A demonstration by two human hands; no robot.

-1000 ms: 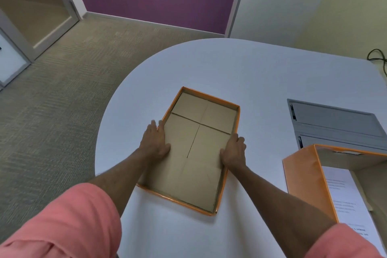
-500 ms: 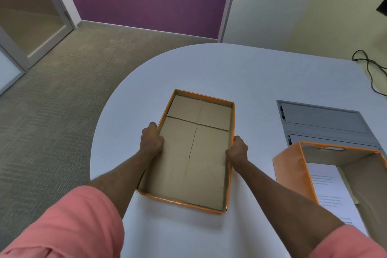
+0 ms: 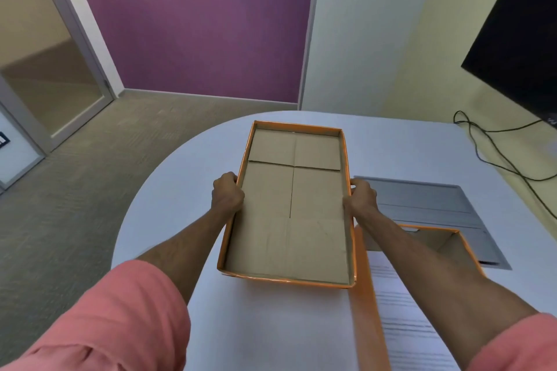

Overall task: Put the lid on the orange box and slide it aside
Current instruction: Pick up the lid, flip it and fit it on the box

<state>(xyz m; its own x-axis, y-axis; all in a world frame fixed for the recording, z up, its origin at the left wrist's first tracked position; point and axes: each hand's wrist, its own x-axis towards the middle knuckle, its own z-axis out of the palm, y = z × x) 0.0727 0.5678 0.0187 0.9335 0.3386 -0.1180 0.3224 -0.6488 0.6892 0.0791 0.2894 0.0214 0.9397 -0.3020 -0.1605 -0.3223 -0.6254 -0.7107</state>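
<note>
- Lid (image 3: 291,214) is in both my hands, open side facing up at me, so I'm looking at the brown cardboard inside with its fold lines and the orange rim all round.
- Left hand (image 3: 226,196) is clamped on the left long edge about halfway along, fingers curled over the rim.
- Right hand (image 3: 361,198) is doing the same on the right long edge, straight across from the left one.
- Near end of the lid looks raised off the white table (image 3: 271,325); can't really tell whether the far end is touching it or not.
- Orange box (image 3: 369,295) sits at my right, lid off, its near left wall just beside the lid's right corner, and my right forearm crosses over the opening.
- Printed paper sheet (image 3: 404,325) is lying inside the box.
- Grey hatch panel (image 3: 431,208) is set into the tabletop just past the box.
- Black cable (image 3: 494,156) trails over the far right of the table, under a dark screen (image 3: 524,39) on the wall.
- Both my sleeves are pink, pushed up past the forearm.
</note>
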